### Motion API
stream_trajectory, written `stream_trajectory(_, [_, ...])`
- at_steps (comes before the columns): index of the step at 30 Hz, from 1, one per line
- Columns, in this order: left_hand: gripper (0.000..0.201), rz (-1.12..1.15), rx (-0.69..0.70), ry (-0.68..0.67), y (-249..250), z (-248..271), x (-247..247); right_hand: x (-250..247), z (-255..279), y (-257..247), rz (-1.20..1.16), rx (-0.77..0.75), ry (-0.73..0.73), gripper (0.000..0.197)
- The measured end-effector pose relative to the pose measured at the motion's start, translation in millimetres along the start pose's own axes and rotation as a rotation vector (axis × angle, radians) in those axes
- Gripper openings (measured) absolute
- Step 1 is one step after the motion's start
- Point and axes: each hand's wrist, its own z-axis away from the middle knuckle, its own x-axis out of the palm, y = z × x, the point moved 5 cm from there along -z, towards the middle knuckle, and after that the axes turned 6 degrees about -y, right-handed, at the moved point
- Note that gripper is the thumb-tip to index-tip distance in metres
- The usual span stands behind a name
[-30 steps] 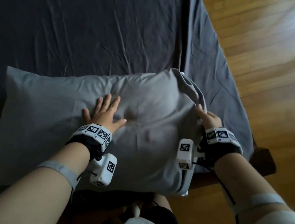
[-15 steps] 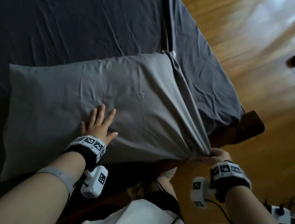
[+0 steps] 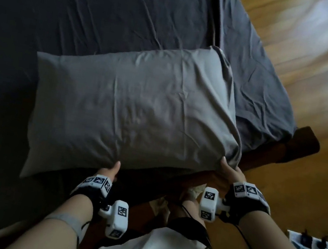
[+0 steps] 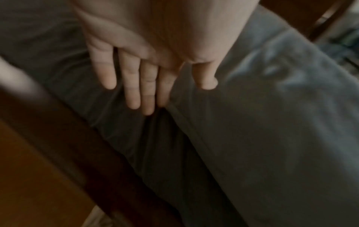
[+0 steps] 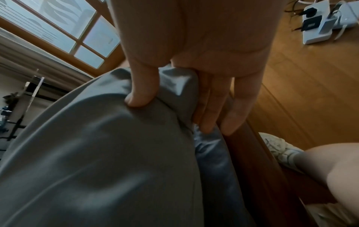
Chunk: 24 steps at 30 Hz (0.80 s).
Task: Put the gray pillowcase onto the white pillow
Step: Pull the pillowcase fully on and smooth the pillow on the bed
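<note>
While the bed [image 3: 90, 12] under its dark sheet takes up most of the head view, the gray pillowcase [image 3: 131, 105] lies across its near edge, plump and fully filled; no white pillow shows anywhere, so I judge it to be wholly inside.

Handling, judged: bulk is light and soft, fabric thin, smooth, probably slippery; it creases and bunches readily. Best holds are the seams and corners, where cloth gathers into a firm fold, not the taut broad face.

Room: open sheet lies beyond and to the left of the pillowcase, free for sliding. Near side is tight: the wooden bed frame [image 3: 300, 144] runs just under the near edge, with wood floor [image 3: 301, 60] to the right. Open end of the case overhangs toward that corner, so a pull rightward risks dragging it off the mattress.

Right hand [image 3: 230, 174]: thumb on top, fingers [image 5: 211, 107] beneath, pinching the bunched near-right corner.

Left hand [image 3: 110, 170]: fingers [image 4: 134, 86] straight and together, slid along the near long edge between case and sheet, thumb resting on top; not clenched.
</note>
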Motion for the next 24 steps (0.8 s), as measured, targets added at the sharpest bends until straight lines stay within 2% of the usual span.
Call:
stream_trajectory(2, [0.063,0.26,-0.078,0.009,-20,-15,-6,7,-2,2,-0.053,-0.051,0.012,0.03])
stream_trajectory(4, [0.064,0.573,-0.046,0.008,-19,-22,-10,9,-5,2,-0.069,-0.126,0.048,0.034])
stream_trajectory(6, [0.055,0.822,0.014,-0.004,-8,-27,-16,7,-6,-5,-0.062,-0.202,0.082,0.037])
stream_trajectory(10, [0.049,0.832,-0.003,-0.052,8,-22,-31,19,9,-29,0.018,-0.297,0.125,0.024])
stream_trajectory(13, [0.046,0.876,0.076,0.024,28,4,-57,40,34,-65,0.038,-0.451,0.106,0.022])
stream_trajectory(16, [0.029,0.875,0.347,0.138,59,50,-96,61,62,-105,-0.011,-0.585,0.045,0.014])
stream_trajectory(18, [0.015,0.893,0.511,0.214,77,84,-126,76,89,-129,-0.054,-0.657,-0.015,0.015])
stream_trajectory(21, [0.018,0.781,0.724,0.363,102,136,-168,84,126,-157,-0.121,-0.772,-0.063,0.017])
stream_trajectory(23, [0.017,0.724,0.85,0.393,120,176,-184,83,150,-173,-0.155,-0.833,-0.085,0.033])
stream_trajectory(24, [0.016,0.704,0.912,0.395,128,197,-189,84,163,-183,-0.181,-0.86,-0.109,0.031])
